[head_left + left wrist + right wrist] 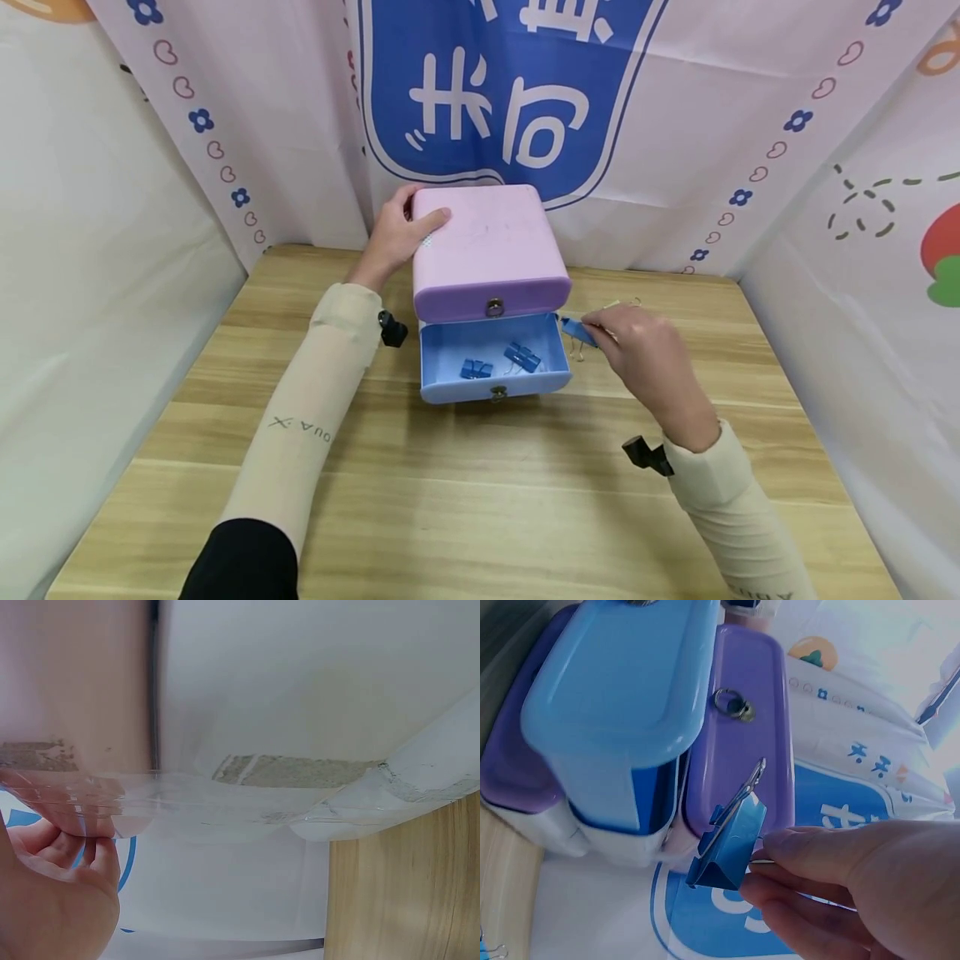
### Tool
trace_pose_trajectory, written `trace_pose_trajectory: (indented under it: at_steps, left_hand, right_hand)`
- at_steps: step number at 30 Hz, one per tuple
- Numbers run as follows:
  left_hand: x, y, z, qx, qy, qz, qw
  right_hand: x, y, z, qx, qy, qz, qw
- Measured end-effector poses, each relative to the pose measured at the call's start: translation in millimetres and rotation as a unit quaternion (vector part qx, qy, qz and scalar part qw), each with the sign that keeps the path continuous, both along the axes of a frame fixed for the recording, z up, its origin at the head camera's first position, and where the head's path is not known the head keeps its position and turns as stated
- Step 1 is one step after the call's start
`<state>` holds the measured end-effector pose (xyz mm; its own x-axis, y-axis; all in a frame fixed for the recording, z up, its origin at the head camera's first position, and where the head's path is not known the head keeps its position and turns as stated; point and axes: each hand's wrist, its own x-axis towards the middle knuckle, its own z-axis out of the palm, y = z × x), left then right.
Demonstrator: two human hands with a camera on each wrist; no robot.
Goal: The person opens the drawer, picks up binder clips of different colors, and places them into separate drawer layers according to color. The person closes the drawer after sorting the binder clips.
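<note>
A small drawer box (487, 237) with a pink top stands on the table, its blue drawer (450, 387) pulled out below a purple one (450, 305). Inside the blue drawer lie two blue binder clips, one at the left (476, 368) and one further right (522, 357). My left hand (393, 237) grips the box's upper left side, thumb on top, fingers round the back edge. Just right of the blue drawer, my right hand (648, 354) pinches another blue binder clip (739, 840) by a wire handle.
The box stands toward the back of the wooden table (480, 508), near a printed cloth backdrop (637, 150). Another purple drawer (517, 761) sits below the blue one. Part of a blue clip (489, 951) shows on the table in the right wrist view.
</note>
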<state>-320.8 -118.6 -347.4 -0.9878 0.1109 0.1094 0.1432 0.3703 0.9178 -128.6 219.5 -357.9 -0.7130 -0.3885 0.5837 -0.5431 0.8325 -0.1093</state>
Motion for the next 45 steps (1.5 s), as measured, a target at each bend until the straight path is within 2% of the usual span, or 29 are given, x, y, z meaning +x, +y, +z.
trace_pose_trajectory:
  at_steps: [11,19,24,30,37,40,45]
  left_hand:
    - [0.4,-0.2,1.9,-0.003,-0.006,0.002,1.0000]
    - [2.5,0.0,1.3,-0.005,-0.005,0.002,1.0000]
    - [2.2,0.3,0.9,-0.003,-0.011,0.003,0.9999]
    - [2.0,0.9,1.7,-0.003,-0.010,0.006,0.9999]
    - [2.0,0.9,1.2,0.000,-0.003,0.003,1.0000]
    - [2.2,0.9,1.3,0.000,-0.002,0.003,1.0000]
    - [2.7,-0.4,2.8,-0.008,-0.009,0.003,0.9999]
  right_hand:
    - [4.4,-30.9,6.0,-0.005,-0.004,0.044,0.999]
    - [-5.2,-59.5,-0.4,0.007,0.005,0.084,0.996]
    - [-13.0,-71.4,-5.4,0.036,0.017,0.106,0.994]
    - [-21.1,-77.9,-7.8,0.081,-0.009,0.136,0.987]
    - [-28.9,-82.0,-10.4,0.125,-0.026,0.153,0.980]
    - [-32.4,-83.9,-14.1,0.138,-0.039,0.155,0.977]
    - [-36.9,-86.6,-18.6,0.138,-0.088,0.141,0.976]
